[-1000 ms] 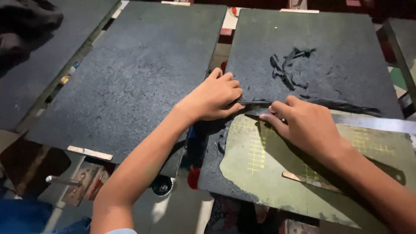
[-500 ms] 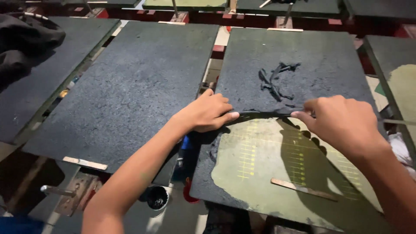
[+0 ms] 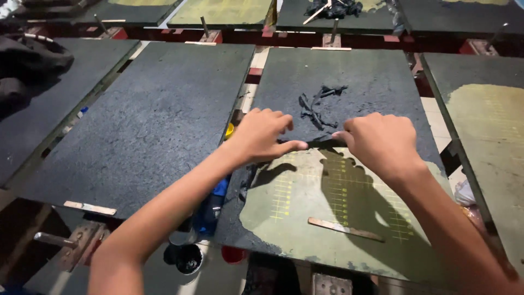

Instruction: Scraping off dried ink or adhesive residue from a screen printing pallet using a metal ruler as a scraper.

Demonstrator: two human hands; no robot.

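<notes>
Printing board [image 3: 349,218], centre, about 5 o'clock from frame middle: flat, rectangular, far half coated in rough black film, near half bared to olive-green with a yellow grid marking; no packages or signs legible.
Black strip [image 3: 319,143]: thin, dark, lying across the board at the line where black meets green; stretched between both hands.
Left hand [image 3: 261,135]: at 9 o'clock of the strip, fingers curled, thumb and forefinger pinching the strip's left end.
Right hand [image 3: 382,143]: at 3 o'clock of the strip, closed in a loose fist, fingertips nipping the right end.
Black scraps [image 3: 316,105]: curled peelings at 12 o'clock of the hands, lying on the coated part.
Wooden stick [image 3: 346,229]: flat, pale, at 6 o'clock of the right hand, on the green area.
Neighbouring board [image 3: 142,114]: at 9 o'clock, fully black; small black pot [image 3: 188,261] at 7 o'clock, below the board's edge.
</notes>
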